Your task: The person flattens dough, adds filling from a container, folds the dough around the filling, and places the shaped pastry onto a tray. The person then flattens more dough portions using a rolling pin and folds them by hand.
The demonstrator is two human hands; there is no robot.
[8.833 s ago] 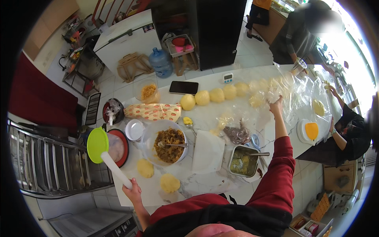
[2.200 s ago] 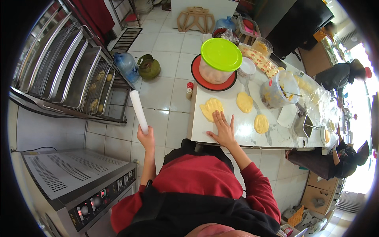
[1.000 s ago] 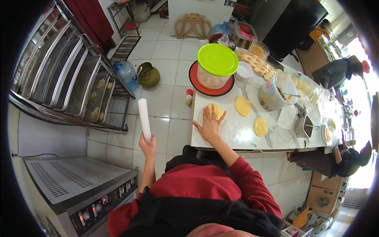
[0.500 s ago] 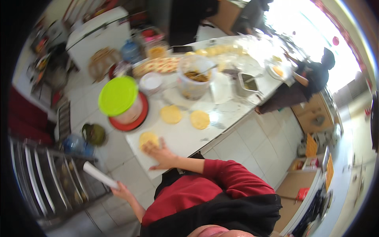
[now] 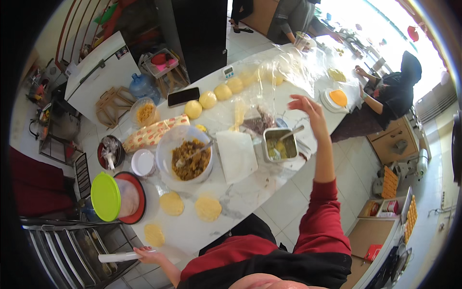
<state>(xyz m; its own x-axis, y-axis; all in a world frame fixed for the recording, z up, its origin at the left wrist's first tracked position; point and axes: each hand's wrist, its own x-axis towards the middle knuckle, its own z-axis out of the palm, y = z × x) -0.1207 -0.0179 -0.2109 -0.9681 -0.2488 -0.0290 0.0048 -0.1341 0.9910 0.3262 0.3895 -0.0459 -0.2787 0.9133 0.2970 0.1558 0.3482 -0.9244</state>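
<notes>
In my left hand (image 5: 148,255), at the near left corner of the table, is a white rolling pin (image 5: 115,257), its far end sticking out past the table edge. My right hand (image 5: 310,111) is raised with fingers apart and nothing in them, above the right edge of the table near a metal tin (image 5: 280,145) with a spoon. Three flattened dough rounds lie on the marble table: one near my left hand (image 5: 154,235), one behind it (image 5: 172,203) and one to the right (image 5: 208,208). A white tub (image 5: 161,161) holds brown filling and a spoon.
A row of dough balls (image 5: 208,99) sits partly under clear plastic (image 5: 293,67). A green-lidded container (image 5: 106,196), white paper sheets (image 5: 237,156) and a phone (image 5: 183,97) are on the table. A co-worker (image 5: 397,98) works at the far right; another person stands at the back.
My right hand has left the near dough round and swung far to the right, over by the metal tin. The rolling pin stays in my left hand, now more level. My view has shifted.
</notes>
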